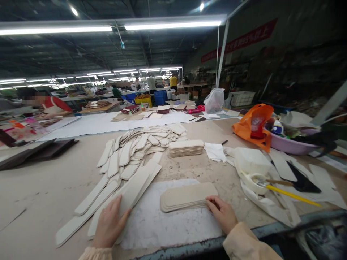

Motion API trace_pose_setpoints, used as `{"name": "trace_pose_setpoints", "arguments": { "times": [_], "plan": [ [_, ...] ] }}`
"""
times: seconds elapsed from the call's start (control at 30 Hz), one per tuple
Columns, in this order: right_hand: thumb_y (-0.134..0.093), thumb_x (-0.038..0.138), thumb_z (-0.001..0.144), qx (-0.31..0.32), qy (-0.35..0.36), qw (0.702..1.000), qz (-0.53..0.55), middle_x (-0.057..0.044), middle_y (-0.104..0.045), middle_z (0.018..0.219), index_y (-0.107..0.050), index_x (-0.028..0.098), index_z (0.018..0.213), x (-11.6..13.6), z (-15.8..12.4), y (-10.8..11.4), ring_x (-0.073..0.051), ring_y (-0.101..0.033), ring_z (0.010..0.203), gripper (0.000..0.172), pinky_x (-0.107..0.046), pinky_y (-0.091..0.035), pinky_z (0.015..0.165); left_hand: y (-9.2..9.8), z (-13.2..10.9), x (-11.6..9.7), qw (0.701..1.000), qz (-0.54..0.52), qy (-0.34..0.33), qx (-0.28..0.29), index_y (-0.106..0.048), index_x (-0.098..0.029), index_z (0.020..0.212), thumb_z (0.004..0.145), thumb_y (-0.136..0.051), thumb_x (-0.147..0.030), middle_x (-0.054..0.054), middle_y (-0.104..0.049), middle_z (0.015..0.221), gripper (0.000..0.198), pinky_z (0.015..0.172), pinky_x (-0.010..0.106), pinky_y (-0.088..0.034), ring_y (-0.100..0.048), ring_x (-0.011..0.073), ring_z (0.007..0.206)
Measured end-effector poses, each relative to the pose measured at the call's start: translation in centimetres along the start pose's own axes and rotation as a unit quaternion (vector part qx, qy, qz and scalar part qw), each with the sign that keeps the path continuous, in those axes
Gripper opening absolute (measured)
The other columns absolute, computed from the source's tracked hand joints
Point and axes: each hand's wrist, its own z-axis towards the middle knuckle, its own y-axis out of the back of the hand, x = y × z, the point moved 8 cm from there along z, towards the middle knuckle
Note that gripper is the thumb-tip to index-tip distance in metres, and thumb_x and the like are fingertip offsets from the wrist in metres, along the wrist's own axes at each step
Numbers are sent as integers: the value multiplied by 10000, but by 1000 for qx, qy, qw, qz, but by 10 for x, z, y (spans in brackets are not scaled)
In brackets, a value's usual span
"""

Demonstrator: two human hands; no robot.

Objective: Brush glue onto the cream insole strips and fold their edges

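Note:
My left hand (110, 224) lies flat with fingers stretched out on long beige strips (130, 191) fanned across the worktable (54, 180). My right hand (221, 213) rests open beside a small neat stack of the same beige pieces (187, 195), its fingertips touching the stack's right end. That stack sits on a white sheet (168, 224) near the table's front edge. More overlapping strips (141, 144) spread toward the middle, with another tidy stack (185, 148) behind them.
A white pot with a yellow-handled brush (287, 193) stands to the right among cloth scraps. Farther right are an orange bag (253, 124) and a purple basin (290, 144). Dark sheets (35, 151) lie at left. A person (51, 104) works at the far left, others far back.

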Motion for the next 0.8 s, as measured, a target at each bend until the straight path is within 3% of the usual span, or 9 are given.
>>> {"name": "trace_pose_setpoints", "arguments": {
  "times": [0.3,0.4,0.6,0.8],
  "plan": [
    [-441,479,801,-28,42,996,-74,-24,-662,783,-644,211,855,8,-8,-3,-181,-607,738,341,-275,-477,712,14,-6,-1,990,-52,-7,-131,-482,-119,1113,711,-594,-456,165,-477,1176,536,954,472,-406,-453,309,1114],
    [-464,508,766,-44,31,994,-93,-17,-680,848,-660,229,867,5,-10,0,-195,-624,795,355,-282,-488,753,19,-10,-3,987,-80,-3,-140,-465,-129,1106,710,-620,-385,159,-465,1170,497,957,458,-405,-443,293,1117],
    [-521,568,671,10,-20,986,-164,13,-685,913,-676,278,904,-21,1,-2,-225,-633,855,403,-311,-508,759,26,-18,1,981,-107,40,-158,-471,-153,992,660,-686,-346,128,-504,1077,440,912,428,-418,-467,262,1044],
    [-518,546,704,-19,11,992,-125,-8,-681,899,-668,258,879,-13,-4,-1,-228,-624,870,368,-324,-497,773,33,-19,-1,986,-89,51,-131,-533,-173,834,815,-505,-358,97,-583,902,189,838,385,-412,-519,226,910]
  ]
}}
